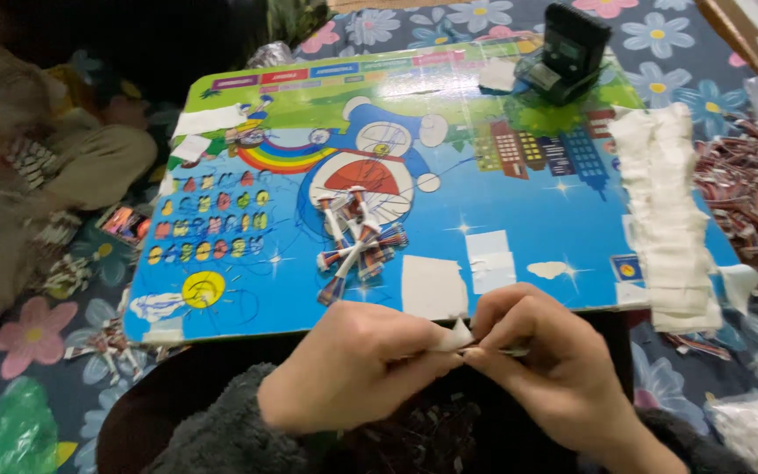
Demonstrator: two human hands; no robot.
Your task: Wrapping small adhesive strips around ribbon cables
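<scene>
Both hands meet just off the desk's near edge: the left hand and right hand each pinch an end of a small white strip, fingers closed on it. Bundled coloured wires lie mid-desk; stacked white strips line its right edge.

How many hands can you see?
2: the left hand and right hand meet below the table's near edge, pinching a white strip.
</scene>
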